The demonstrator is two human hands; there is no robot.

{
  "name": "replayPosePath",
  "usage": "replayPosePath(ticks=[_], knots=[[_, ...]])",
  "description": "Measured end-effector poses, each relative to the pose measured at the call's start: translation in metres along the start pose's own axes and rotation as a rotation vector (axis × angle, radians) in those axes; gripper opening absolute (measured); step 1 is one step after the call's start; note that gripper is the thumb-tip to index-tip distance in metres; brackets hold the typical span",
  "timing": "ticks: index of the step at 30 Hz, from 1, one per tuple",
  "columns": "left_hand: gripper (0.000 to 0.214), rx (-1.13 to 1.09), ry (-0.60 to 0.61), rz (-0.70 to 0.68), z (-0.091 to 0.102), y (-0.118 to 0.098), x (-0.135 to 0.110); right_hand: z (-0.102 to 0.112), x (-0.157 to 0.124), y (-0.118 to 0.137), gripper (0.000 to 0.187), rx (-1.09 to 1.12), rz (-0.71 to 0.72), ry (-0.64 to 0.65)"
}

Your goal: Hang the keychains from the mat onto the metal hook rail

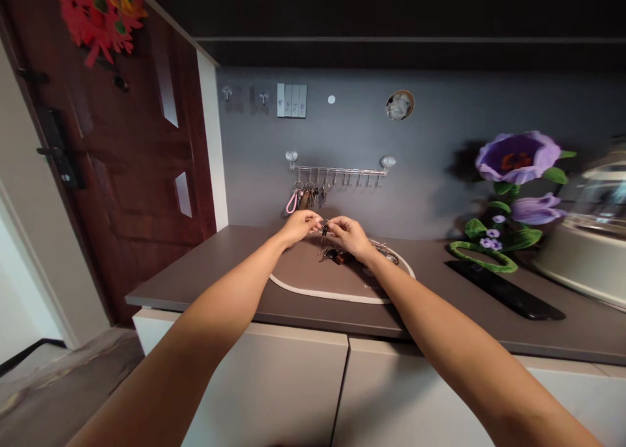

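Between my two hands hangs a small bunch of keys on a ring, above the brown mat. My left hand pinches the ring from the left, and my right hand pinches it from the other side. Below them, more keys lie on the mat, partly behind my right hand. A clear hook rack is fixed to the grey wall just beyond; several key rings hang on its left hooks, one with a pink strap.
On the right of the countertop are a purple fabric flower, a long black object and a large pale appliance. A dark cabinet overhangs the counter. A red-brown door stands at the left.
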State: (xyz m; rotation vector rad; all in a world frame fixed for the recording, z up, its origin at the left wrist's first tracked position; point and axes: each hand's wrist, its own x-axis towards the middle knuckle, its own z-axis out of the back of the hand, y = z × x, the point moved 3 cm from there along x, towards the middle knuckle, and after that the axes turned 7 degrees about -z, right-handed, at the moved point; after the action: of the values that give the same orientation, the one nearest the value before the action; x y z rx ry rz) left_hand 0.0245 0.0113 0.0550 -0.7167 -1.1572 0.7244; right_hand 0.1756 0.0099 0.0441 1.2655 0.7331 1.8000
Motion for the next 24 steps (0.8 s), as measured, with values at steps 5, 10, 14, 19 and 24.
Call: replayPosePath(ticks=[5,10,14,19,24], knots=[[0.015,0.174,-0.007,-0.003,-0.002,0.005,0.0,-0.001,-0.002,0.002,0.028,0.052,-0.043,0.005],[0.021,0.595,0.116,-0.209,-0.006,0.0,-0.002,0.0,-0.001,0.001,0.029,0.078,-0.067,-0.036],[0.024,0.804,0.189,-0.251,-0.009,-0.005,-0.006,0.002,0.005,0.002,0.03,0.129,-0.077,-0.101],[0.026,0.89,0.229,-0.243,-0.012,-0.006,-0.007,0.009,0.024,0.013,0.028,0.19,-0.088,-0.229],[0.026,0.932,0.253,-0.254,-0.012,-0.002,-0.006,0.021,0.054,0.031,0.018,0.206,-0.132,-0.351]])
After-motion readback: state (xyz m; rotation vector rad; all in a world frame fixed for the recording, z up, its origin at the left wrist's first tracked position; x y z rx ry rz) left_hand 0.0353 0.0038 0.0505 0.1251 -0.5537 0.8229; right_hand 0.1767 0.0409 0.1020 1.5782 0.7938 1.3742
